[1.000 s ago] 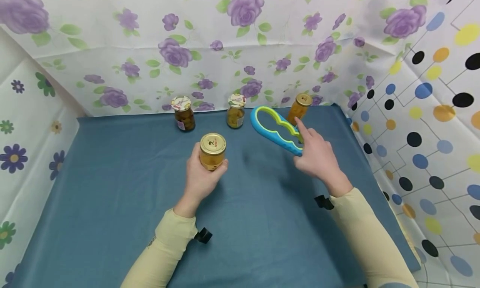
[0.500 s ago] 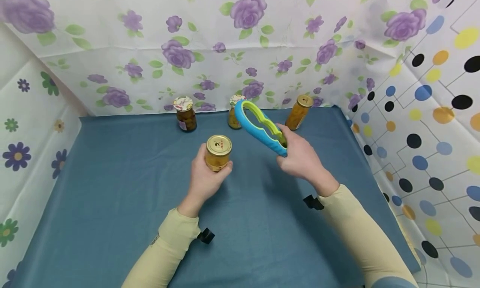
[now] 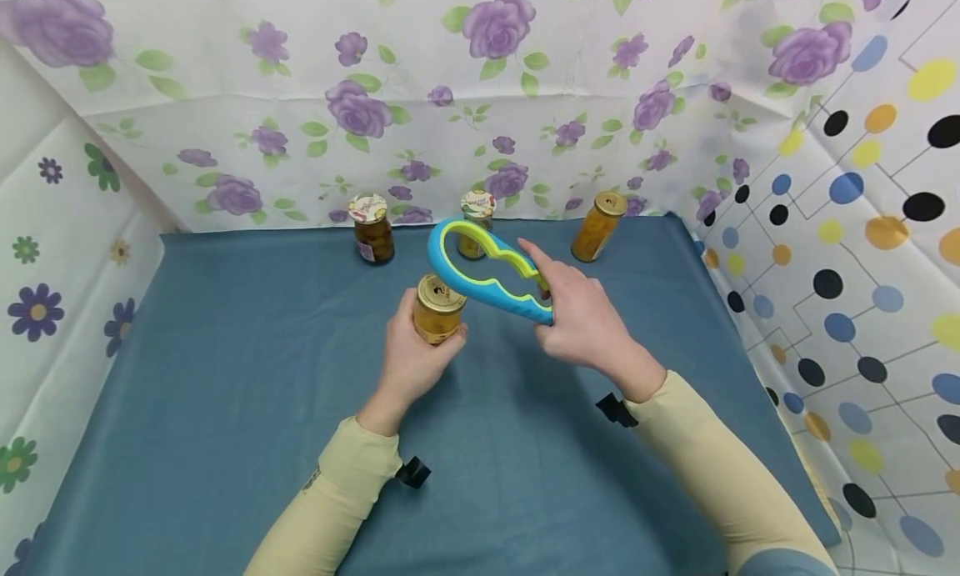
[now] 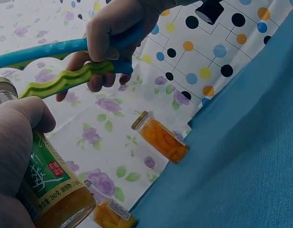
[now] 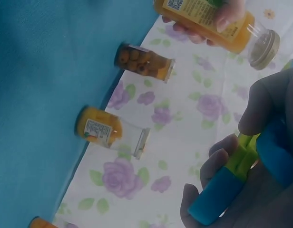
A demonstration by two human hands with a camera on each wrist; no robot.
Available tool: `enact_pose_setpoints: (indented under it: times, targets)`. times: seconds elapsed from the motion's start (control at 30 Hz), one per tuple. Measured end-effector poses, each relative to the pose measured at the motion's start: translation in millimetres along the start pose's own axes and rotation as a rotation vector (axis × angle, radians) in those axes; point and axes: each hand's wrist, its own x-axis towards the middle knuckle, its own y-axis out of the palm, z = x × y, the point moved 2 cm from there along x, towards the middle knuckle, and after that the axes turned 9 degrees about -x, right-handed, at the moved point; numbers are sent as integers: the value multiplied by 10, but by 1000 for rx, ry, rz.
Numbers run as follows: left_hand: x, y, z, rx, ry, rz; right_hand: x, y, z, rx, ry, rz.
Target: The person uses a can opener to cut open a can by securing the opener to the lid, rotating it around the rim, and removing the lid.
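A clear glass jar with golden contents [image 3: 437, 323] is held near the centre of the head view, above the blue cloth-covered counter [image 3: 225, 376], its long axis close to upright. Its body is wrapped by the grip of the left hand [image 3: 416, 347], and its gold metal lid [image 3: 437, 293] is left uncovered by the fingers. From the right, a looped blue-and-lime plastic jar opener [image 3: 491, 293] is held by its handle end in the grip of the right hand [image 3: 581, 309], fingers curled about it. The opener's long axis is slanted from upper left to lower right, roughly crosswise to the jar, and its rounded end is seen overlapping the upper edge of the lid; whether the two are touching cannot be told. The lid is thus placed to the left of the right hand, with the left hand nearer. In the left wrist view, a green label [image 4: 44, 173] is marked with large white characters, a small red panel and, along its lower band, "260克". In the right wrist view, a square code [image 5: 175, 4] is printed on the yellow back label [image 5: 203, 16], whose fine print cannot be read.
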Motion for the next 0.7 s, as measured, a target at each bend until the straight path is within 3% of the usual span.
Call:
enact_pose_setpoints:
  times: [0.33, 0.7]
  targets:
    - [-1, -4, 2, -30, 7, 16, -30, 15, 98, -146, -107, -27]
    - [-18, -5, 6, -12, -2, 34, -59, 15, 240, -269, -128, -8]
